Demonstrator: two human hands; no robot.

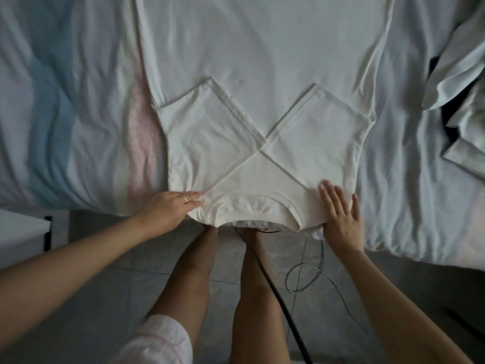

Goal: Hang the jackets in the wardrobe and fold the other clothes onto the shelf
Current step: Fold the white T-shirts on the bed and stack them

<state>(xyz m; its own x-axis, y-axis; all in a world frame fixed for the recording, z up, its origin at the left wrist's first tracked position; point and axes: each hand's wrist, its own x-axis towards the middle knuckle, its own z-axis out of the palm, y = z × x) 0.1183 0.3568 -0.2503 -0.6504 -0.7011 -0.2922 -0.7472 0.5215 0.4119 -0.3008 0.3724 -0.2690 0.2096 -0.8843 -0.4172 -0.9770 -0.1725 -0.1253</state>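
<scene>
White T-shirt [262, 74] lies flat on the bed [409, 166], collar at lower centre of frame, sleeves crossed inward. Left hand [170, 206]: fingers together, flat on the shoulder. Right hand [341, 216]: fingers spread, pressing. Smooth creases outward and align edges before the next fold

T-shirt [262, 61]: plain off-white, no print. Bed sheet [65, 114]: pale white-grey with soft light-blue and pink bands at left. Crumpled cloth [459, 61] at right: whitish, something black under it, possibly another garment. Floor [118, 298]: mottled grey tiles. Cable [283, 311]: black. Thin cord [322, 254]: light grey. Shorts [157, 342]: pale pink-white. Ring [184, 198]: silver-toned.
</scene>
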